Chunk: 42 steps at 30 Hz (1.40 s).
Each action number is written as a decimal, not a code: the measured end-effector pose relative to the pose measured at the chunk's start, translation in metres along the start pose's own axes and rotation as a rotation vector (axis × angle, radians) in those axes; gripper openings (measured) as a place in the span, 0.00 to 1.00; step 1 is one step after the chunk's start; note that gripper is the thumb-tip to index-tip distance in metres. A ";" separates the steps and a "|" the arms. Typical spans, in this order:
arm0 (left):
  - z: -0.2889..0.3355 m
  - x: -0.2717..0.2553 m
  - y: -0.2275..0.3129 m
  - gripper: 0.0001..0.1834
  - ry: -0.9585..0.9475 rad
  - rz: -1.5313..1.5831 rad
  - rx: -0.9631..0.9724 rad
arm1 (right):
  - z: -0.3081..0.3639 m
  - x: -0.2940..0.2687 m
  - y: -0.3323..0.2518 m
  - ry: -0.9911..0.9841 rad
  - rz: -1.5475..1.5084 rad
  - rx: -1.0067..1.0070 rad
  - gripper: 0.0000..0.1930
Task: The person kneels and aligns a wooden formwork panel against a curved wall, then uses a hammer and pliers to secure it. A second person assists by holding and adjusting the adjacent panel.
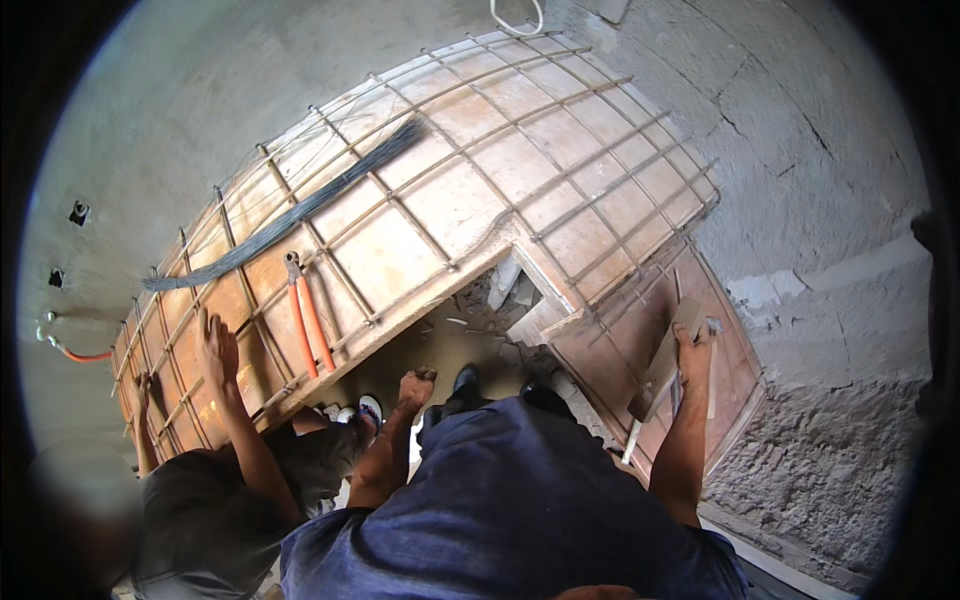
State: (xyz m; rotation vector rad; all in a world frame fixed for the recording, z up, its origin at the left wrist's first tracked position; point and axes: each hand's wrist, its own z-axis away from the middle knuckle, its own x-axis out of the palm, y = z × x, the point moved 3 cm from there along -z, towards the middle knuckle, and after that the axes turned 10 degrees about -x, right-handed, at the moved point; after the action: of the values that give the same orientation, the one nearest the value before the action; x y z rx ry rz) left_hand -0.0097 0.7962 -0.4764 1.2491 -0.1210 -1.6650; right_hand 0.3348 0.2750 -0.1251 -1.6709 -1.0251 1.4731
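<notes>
My right hand (693,355) is closed on the upper end of a short wooden board (657,372), fingers over its edge, above a lower reddish panel (700,290) at the right. Near the middle, my left hand (416,387) hangs low beside the front edge of the wooden formwork deck (420,235). Its fingers are curled, and anything inside them is hidden. On the deck lies a grid of steel rebar (470,155). End-cutting nippers (307,315) with orange handles and a bundle of dark tie wire (300,215) rest on the bars.
A co-worker (220,510) crouches at the left with both hands at the rebar. Concrete rubble (505,283) shows through the gap below the deck. Rough grey walls (810,130) enclose the right side. A red-orange hose (85,355) pokes from the left wall.
</notes>
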 end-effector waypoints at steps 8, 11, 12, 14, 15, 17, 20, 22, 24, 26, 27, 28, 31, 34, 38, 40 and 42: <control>0.032 -0.007 0.094 0.13 -0.074 -0.182 -0.205 | 0.022 -0.049 0.117 -0.044 -0.195 0.276 0.19; 0.045 0.002 0.082 0.16 -0.163 -0.232 -0.145 | 0.032 -0.073 0.152 -0.014 0.019 0.183 0.26; 0.051 0.002 0.077 0.16 -0.046 -0.216 0.020 | 0.032 -0.077 0.163 -0.033 0.067 0.180 0.28; 0.059 0.000 0.058 0.14 0.074 -0.296 0.188 | 0.033 -0.088 0.185 -0.077 0.191 0.163 0.31; 0.067 0.002 0.044 0.14 0.075 -0.403 0.181 | 0.034 -0.091 0.194 -0.100 0.270 0.152 0.32; 0.084 0.007 0.020 0.11 0.092 -0.617 0.183 | 0.037 -0.089 0.213 -0.184 0.339 0.146 0.32; 0.114 0.017 0.005 0.03 0.321 -1.008 0.369 | 0.030 -0.083 0.227 -0.350 0.246 0.086 0.33; 0.127 0.023 0.007 0.02 0.380 -1.078 0.449 | 0.027 -0.073 0.227 -0.452 0.159 0.071 0.35; 0.131 0.029 0.014 0.01 0.242 -1.033 0.406 | 0.028 -0.070 0.223 -0.565 0.131 0.129 0.34; 0.133 0.029 0.029 0.02 0.240 -0.887 0.383 | 0.029 -0.063 0.211 -0.614 -0.058 0.114 0.33; 0.131 0.031 0.035 0.02 0.175 -0.859 0.309 | 0.029 -0.060 0.206 -0.629 -0.150 0.105 0.32; 0.131 0.032 0.043 0.03 0.175 -0.801 0.327 | 0.028 -0.059 0.203 -0.620 -0.082 0.102 0.31; 0.127 0.034 0.061 0.05 0.223 -0.679 0.348 | 0.021 -0.058 0.202 -0.643 0.034 0.106 0.31; 0.121 0.036 0.063 0.09 0.110 -0.312 0.160 | 0.017 -0.065 0.212 -0.742 -0.036 0.128 0.34; 0.120 0.035 0.069 0.05 0.053 -0.436 0.234 | 0.026 -0.086 0.230 -0.660 0.236 -0.011 0.34; 0.127 0.029 0.075 0.04 0.124 -0.814 0.387 | 0.034 -0.102 0.237 -0.593 0.141 0.088 0.33; 0.128 0.024 0.078 0.04 0.021 -0.840 0.276 | 0.042 -0.119 0.236 -0.531 0.078 0.097 0.33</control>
State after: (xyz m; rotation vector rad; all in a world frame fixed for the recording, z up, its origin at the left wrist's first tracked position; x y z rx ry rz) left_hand -0.0565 0.6826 -0.3877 1.6555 0.2304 -2.4038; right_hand 0.3163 0.0599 -0.2836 -1.2871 -1.1432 2.0469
